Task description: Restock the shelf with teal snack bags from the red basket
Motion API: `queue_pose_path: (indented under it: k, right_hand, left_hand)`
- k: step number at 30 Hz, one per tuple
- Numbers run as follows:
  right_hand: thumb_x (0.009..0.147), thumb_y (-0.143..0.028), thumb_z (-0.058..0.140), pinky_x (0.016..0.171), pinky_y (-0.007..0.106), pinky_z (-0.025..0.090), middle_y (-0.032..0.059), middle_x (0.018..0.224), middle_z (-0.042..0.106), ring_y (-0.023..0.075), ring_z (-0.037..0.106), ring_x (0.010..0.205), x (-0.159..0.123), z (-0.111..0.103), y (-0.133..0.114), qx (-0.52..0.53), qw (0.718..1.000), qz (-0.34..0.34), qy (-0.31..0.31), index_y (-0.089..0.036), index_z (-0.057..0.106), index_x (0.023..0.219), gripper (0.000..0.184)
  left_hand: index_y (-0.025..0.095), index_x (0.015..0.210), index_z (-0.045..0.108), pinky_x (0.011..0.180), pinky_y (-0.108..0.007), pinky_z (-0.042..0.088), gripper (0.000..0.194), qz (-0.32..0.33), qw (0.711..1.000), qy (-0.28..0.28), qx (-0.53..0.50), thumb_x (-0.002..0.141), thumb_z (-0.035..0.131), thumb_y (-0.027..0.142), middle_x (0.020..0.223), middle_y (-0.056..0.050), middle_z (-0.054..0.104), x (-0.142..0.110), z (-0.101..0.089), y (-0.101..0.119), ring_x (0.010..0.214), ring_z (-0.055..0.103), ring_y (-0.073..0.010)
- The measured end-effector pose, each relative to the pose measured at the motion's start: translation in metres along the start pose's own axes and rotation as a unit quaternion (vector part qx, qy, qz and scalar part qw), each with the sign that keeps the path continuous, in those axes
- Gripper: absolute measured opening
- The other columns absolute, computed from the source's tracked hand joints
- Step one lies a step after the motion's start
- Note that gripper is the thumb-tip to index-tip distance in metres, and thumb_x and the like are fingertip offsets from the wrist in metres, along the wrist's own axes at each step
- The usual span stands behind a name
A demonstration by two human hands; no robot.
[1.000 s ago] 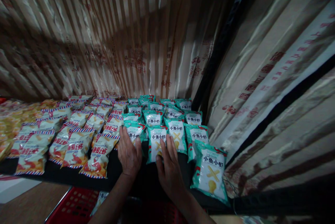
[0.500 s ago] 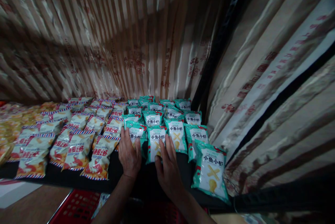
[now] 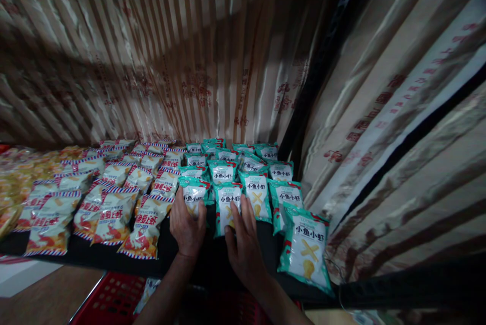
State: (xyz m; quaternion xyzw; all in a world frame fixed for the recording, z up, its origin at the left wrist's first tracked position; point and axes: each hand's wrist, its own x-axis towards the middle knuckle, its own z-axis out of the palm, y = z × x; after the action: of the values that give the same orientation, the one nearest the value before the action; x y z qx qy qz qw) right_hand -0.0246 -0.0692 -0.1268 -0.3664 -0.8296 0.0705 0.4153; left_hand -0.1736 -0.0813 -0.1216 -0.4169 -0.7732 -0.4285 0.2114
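Rows of teal and white snack packets (image 3: 258, 191) lie on a black shelf (image 3: 87, 256). My left hand (image 3: 187, 226) rests palm down on the lower end of one teal packet (image 3: 193, 194), fingers stretched over it. My right hand (image 3: 243, 244) lies flat on the neighbouring teal packet (image 3: 227, 207), fingers spread. Neither hand grips anything. A larger-looking teal packet (image 3: 307, 249) lies alone at the shelf's front right, near my right hand.
Red, white and blue striped snack packets (image 3: 114, 208) fill the shelf to the left, with yellow packets (image 3: 11, 188) further left. Striped satin cloth (image 3: 190, 51) hangs behind and to the right. A red plastic basket (image 3: 108, 302) sits below the shelf edge.
Both hands slid slightly forward over the two teal packets. The left packet shifted a little up the shelf under my left hand.
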Motion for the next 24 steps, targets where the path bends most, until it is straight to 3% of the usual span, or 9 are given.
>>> queue_pose_path:
  k: [9, 16, 20, 24]
  right_hand:
    - [0.094, -0.019, 0.035, 0.107, 0.059, 0.029, 0.0137, 0.155, 0.004, 0.0327, 0.008, 0.142, -0.0014, 0.0016, 0.0033, 0.002, 1.000, -0.005, -0.008, -0.017, 0.019, 0.146, 0.054]
    - [0.094, -0.018, 0.035, 0.107, 0.059, 0.029, 0.0133, 0.155, 0.004, 0.0324, 0.008, 0.142, -0.0028, 0.0028, 0.0034, 0.001, 1.000, -0.002, -0.006, -0.018, 0.019, 0.146, 0.055]
    - [0.094, -0.018, 0.035, 0.107, 0.058, 0.028, 0.0122, 0.156, 0.004, 0.0320, 0.008, 0.142, -0.0024, 0.0015, 0.0024, 0.001, 1.000, -0.004, 0.000, -0.019, 0.017, 0.147, 0.056]
    - [0.094, -0.018, 0.034, 0.107, 0.059, 0.029, 0.0117, 0.156, 0.004, 0.0325, 0.008, 0.142, -0.0015, 0.0012, 0.0023, -0.002, 1.000, -0.002, -0.002, -0.020, 0.017, 0.147, 0.056]
  left_hand:
    - [0.007, 0.140, 0.031, 0.095, -0.041, 0.045, 0.066, 0.029, 0.999, 0.000, 0.031, 0.085, 0.050, 0.039, 0.134, -0.022, 0.049, -0.0002, 0.0036, -0.0001, 0.120, 0.051, -0.0312]
    - [0.005, 0.144, 0.021, 0.098, -0.045, 0.041, 0.073, 0.022, 0.999, -0.010, 0.029, 0.087, 0.046, 0.042, 0.141, -0.026, 0.039, -0.0004, 0.0013, 0.0022, 0.129, 0.041, -0.0344]
    - [0.008, 0.142, 0.027, 0.099, -0.049, 0.038, 0.066, 0.041, 0.999, 0.002, 0.023, 0.087, 0.046, 0.038, 0.146, -0.024, 0.031, -0.0021, -0.0036, 0.0036, 0.133, 0.034, -0.0357]
    - [0.013, 0.139, 0.036, 0.099, -0.049, 0.037, 0.060, 0.073, 0.997, 0.021, 0.026, 0.085, 0.051, 0.034, 0.145, -0.020, 0.035, -0.0028, -0.0049, 0.0037, 0.132, 0.035, -0.0341]
